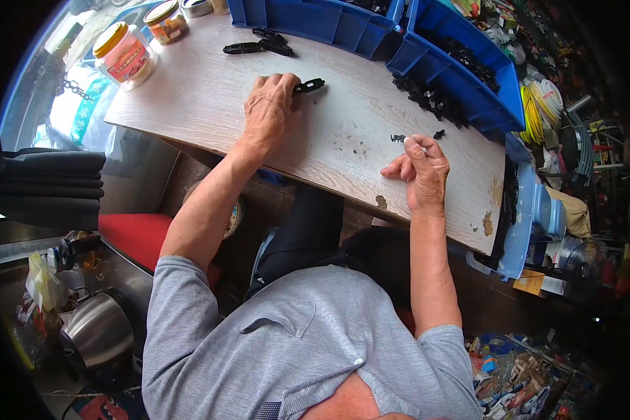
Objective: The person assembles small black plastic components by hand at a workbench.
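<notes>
On the pale wooden tabletop (210, 98), my left hand (268, 105) is closed over a long black plastic part (309, 85), whose slotted end sticks out to the right of the fingers. My right hand (425, 171) is raised a little over the table's right half, thumb and forefinger pinched together. At their tips is a small toothed black plastic piece (397, 138). Just beyond that hand lies another tiny black piece (439, 134). Several finished-looking long black parts (262, 46) lie together past my left hand.
Two blue bins (308, 24) with black parts stand along the far edge; a heap of small black pieces (430, 101) spills before the right one. Jars (124, 59) stand at the far left. A light blue tray (521, 231) hangs by the right edge. A steel kettle (101, 325) sits lower left.
</notes>
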{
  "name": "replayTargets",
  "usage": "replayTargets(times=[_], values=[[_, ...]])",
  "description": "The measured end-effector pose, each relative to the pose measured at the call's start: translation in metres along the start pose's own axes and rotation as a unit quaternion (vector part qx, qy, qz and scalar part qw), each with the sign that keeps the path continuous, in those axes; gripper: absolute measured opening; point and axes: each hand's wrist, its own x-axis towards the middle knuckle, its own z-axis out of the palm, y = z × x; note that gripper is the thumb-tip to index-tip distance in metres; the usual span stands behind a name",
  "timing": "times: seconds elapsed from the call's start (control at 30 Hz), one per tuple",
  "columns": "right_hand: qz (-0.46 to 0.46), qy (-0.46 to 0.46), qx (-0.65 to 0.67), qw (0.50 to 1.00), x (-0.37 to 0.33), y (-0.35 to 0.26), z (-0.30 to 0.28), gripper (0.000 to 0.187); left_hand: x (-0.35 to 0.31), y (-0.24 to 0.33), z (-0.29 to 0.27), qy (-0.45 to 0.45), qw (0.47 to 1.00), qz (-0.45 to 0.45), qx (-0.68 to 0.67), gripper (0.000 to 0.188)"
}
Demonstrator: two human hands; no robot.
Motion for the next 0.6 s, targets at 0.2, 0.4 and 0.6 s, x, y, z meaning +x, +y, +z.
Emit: replayTargets(times=[0.2, 0.4, 0.6], values=[[0.007, 0.014, 0.073, 0.997, 0.0, 0.002, 0.005, 0.013, -0.023, 0.059, 0.006, -0.082, 0.877, -0.189, -0.434, 0.023], [-0.004, 0.006, 0.097, 0.995, -0.001, 0.004, 0.003, 0.012, -0.03, 0.122, 0.008, -0.207, 0.688, -0.261, -0.645, 0.024], [-0.001, 0.016, 0.093, 0.996, 0.001, 0.011, -0.011, 0.013, -0.03, 0.134, 0.021, -0.217, 0.654, -0.229, -0.687, 0.025]])
